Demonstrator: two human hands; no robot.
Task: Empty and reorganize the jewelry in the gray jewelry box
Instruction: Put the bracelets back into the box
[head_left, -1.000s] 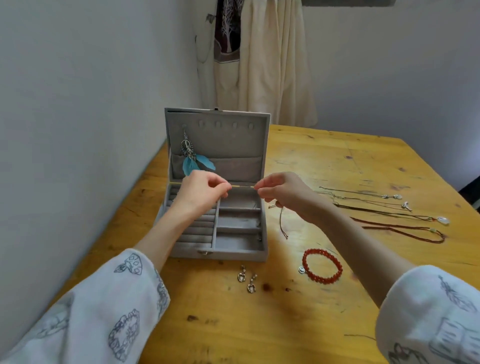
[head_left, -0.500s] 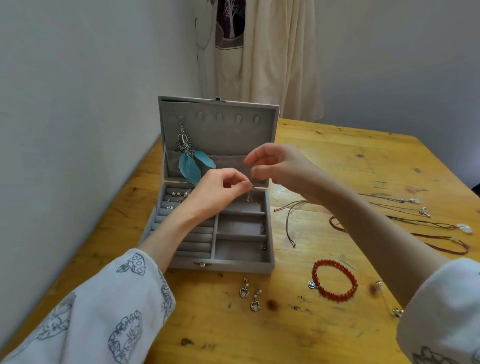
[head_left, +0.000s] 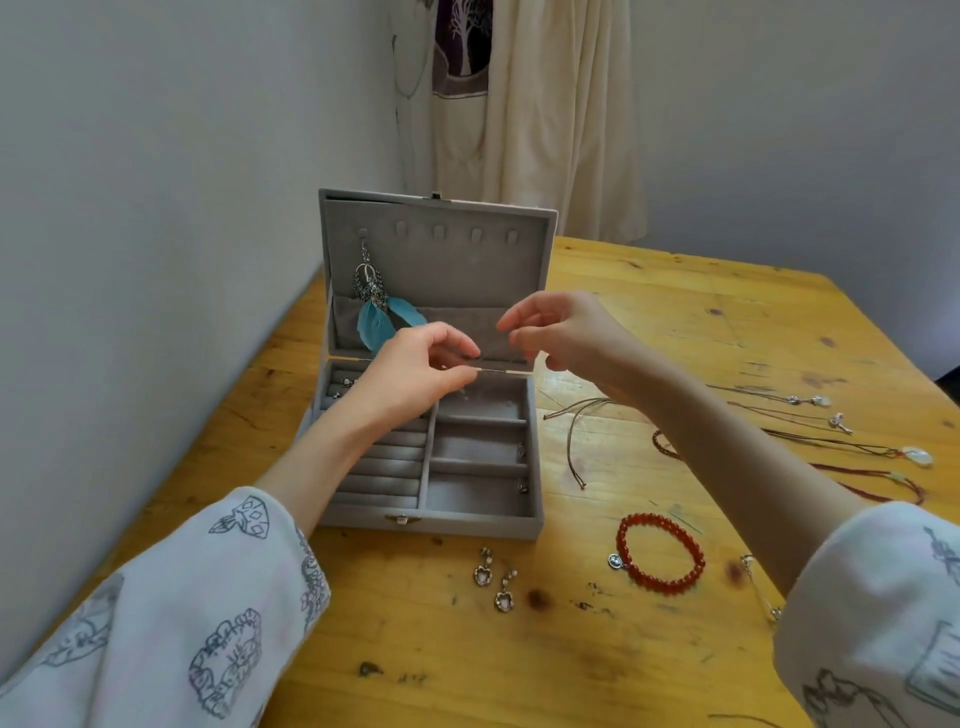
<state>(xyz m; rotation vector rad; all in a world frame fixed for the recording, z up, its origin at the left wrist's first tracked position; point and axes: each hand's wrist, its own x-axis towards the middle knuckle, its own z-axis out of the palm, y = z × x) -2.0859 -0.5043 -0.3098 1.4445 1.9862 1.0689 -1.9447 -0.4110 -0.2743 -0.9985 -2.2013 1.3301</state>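
The gray jewelry box (head_left: 431, 522) stands open on the wooden table (head_left: 691, 312), its lid (head_left: 467, 260) upright. A blue feather earring (head_left: 376, 312) hangs from the lid's leftmost hook. Small rings (head_left: 345, 383) sit in the back ring rolls. My left hand (head_left: 415, 374) hovers over the box's back, thumb and finger pinched. My right hand (head_left: 566, 332) is level with the lid pocket, fingertips pinched too. Between them seems to run a very fine chain, barely visible. A tiny piece dangles below my left fingers.
In front of the box lie a pair of silver earrings (head_left: 483, 571) and a red bead bracelet (head_left: 655, 582). A brown cord (head_left: 574, 436) and several pendant necklaces (head_left: 917, 456) are spread to the right. A wall runs close along the left; cream cloth (head_left: 545, 130) hangs behind.
Both hands have risen from just above the compartments toward the lid. They moved closer together, then slightly apart again. The view has come closer to the box.
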